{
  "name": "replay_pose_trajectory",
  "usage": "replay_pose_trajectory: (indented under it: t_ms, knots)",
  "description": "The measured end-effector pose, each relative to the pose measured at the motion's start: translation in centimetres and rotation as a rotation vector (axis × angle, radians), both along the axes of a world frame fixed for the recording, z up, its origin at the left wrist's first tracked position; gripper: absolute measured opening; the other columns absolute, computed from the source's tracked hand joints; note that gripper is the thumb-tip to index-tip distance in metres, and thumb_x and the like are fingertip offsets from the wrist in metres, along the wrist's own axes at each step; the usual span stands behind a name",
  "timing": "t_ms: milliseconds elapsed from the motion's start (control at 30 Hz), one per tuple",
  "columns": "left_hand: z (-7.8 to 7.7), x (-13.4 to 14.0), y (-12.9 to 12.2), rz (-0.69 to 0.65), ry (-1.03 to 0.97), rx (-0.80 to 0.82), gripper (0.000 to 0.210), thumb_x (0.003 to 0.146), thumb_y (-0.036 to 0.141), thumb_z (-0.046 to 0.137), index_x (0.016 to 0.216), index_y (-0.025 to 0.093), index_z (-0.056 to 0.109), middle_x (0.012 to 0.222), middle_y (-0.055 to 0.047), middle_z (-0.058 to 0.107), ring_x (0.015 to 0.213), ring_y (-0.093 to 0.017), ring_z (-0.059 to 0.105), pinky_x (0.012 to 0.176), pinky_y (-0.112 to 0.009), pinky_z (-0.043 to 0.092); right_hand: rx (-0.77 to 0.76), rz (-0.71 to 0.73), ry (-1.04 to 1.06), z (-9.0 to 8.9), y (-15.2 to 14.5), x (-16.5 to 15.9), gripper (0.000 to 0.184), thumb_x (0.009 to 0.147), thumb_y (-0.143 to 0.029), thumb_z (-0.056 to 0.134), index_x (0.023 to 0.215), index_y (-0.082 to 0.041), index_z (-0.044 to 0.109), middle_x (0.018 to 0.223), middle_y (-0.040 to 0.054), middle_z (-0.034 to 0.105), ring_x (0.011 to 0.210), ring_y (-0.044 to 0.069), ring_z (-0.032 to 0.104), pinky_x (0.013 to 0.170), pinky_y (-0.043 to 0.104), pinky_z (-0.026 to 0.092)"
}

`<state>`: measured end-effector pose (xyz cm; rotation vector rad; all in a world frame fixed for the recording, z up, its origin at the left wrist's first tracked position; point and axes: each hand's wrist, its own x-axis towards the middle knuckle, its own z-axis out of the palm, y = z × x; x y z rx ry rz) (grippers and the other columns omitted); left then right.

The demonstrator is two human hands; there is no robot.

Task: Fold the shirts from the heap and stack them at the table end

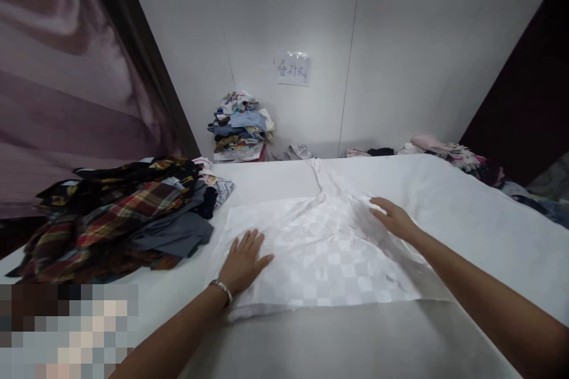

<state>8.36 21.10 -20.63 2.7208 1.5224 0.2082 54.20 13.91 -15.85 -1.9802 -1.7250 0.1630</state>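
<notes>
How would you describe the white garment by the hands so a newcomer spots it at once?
Find the big white table with the heap of mostly dark clothes on its left. Just right of the heap lies the white garment, the left hand flat on it, the right hand at its right side. Its faint checks set it apart from the plain white table.

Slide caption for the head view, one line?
Left hand flat on a white checkered garment, right hand at its other side, clothes heap at left.
</notes>
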Motion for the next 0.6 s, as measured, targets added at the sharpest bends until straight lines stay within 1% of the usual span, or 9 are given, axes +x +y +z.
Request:
replay_pose_trajectory:
  t_ms: [67, 133, 200, 267, 367, 433, 500, 600]
  knots:
    - [-0.4, -0.2, 0.2, -0.015, -0.003, 0.012, 0.064, 0.087, 0.058, 0.039, 0.139, 0.022, 0.043, 0.147, -0.010, 0.036, 0.138, -0.030, 0.027, 0.110, -0.053, 0.024, -0.103, -0.073, -0.003, 0.4, 4.7, 0.4, 0.041, 0.091, -0.042, 0.041, 0.120, -0.020, 0.061, 0.130, 0.0065, 0.057, 0.119, 0.025, 0.053, 0.096, 0.034, 0.045]
    - [-0.6, -0.4, 0.1, -0.026, 0.005, 0.011, 0.065, 0.087, 0.059, 0.036, 0.140, 0.021, 0.041, 0.148, -0.009, 0.034, 0.139, -0.029, 0.026, 0.110, -0.054, 0.024, -0.195, -0.117, -0.026, 0.3, 8.9, 0.6, 0.041, 0.092, -0.041, 0.039, 0.115, -0.019, 0.064, 0.124, 0.0067, 0.061, 0.113, 0.023, 0.057, 0.097, 0.031, 0.042]
    - [-0.7, -0.6, 0.0, -0.027, 0.019, 0.007, 0.065, 0.088, 0.059, 0.034, 0.141, 0.022, 0.039, 0.149, -0.008, 0.032, 0.139, -0.029, 0.025, 0.110, -0.054, 0.024, -0.252, -0.148, -0.044, -0.3, 12.4, 0.8, 0.041, 0.092, -0.040, 0.039, 0.113, -0.017, 0.065, 0.122, 0.0076, 0.062, 0.113, 0.023, 0.056, 0.096, 0.029, 0.041]
    - [-0.8, -0.8, -0.1, -0.024, 0.028, 0.011, 0.065, 0.088, 0.060, 0.033, 0.142, 0.023, 0.037, 0.150, -0.007, 0.030, 0.139, -0.029, 0.024, 0.110, -0.053, 0.024, -0.275, -0.197, -0.058, -1.1, 15.0, 1.0, 0.041, 0.092, -0.039, 0.040, 0.117, -0.015, 0.062, 0.125, 0.0104, 0.060, 0.116, 0.025, 0.053, 0.095, 0.031, 0.041]
    - [-1.0, -1.0, -0.1, -0.023, 0.031, 0.038, 0.063, 0.088, 0.058, 0.036, 0.142, 0.027, 0.036, 0.150, -0.005, 0.030, 0.139, -0.029, 0.026, 0.110, -0.052, 0.026, -0.311, -0.297, -0.085, -2.4, 17.7, 1.7, 0.046, 0.089, -0.040, 0.042, 0.122, -0.012, 0.058, 0.124, 0.0164, 0.058, 0.115, 0.029, 0.053, 0.091, 0.037, 0.043]
    - [-1.3, -1.2, 0.0, -0.030, 0.033, 0.059, 0.062, 0.087, 0.058, 0.038, 0.143, 0.029, 0.034, 0.150, -0.004, 0.030, 0.139, -0.028, 0.027, 0.110, -0.052, 0.027, -0.326, -0.341, -0.104, -3.0, 18.9, 2.3, 0.048, 0.085, -0.043, 0.047, 0.118, -0.010, 0.059, 0.119, 0.0200, 0.060, 0.110, 0.031, 0.055, 0.086, 0.039, 0.044]
    - [-1.5, -1.3, 0.0, -0.036, 0.038, 0.069, 0.062, 0.088, 0.057, 0.038, 0.144, 0.031, 0.032, 0.150, -0.003, 0.029, 0.139, -0.028, 0.027, 0.110, -0.052, 0.028, -0.328, -0.339, -0.118, -3.5, 20.0, 3.0, 0.044, 0.081, -0.041, 0.053, 0.110, -0.009, 0.064, 0.114, 0.0210, 0.062, 0.106, 0.032, 0.057, 0.082, 0.039, 0.045]
    - [-1.6, -1.4, -0.1, -0.030, 0.052, 0.051, 0.063, 0.088, 0.057, 0.037, 0.144, 0.030, 0.031, 0.151, -0.004, 0.028, 0.139, -0.028, 0.026, 0.110, -0.052, 0.026, -0.305, -0.280, -0.123, -3.9, 21.0, 4.0, 0.030, 0.079, -0.028, 0.053, 0.098, -0.011, 0.069, 0.108, 0.0172, 0.065, 0.100, 0.029, 0.060, 0.078, 0.034, 0.045]
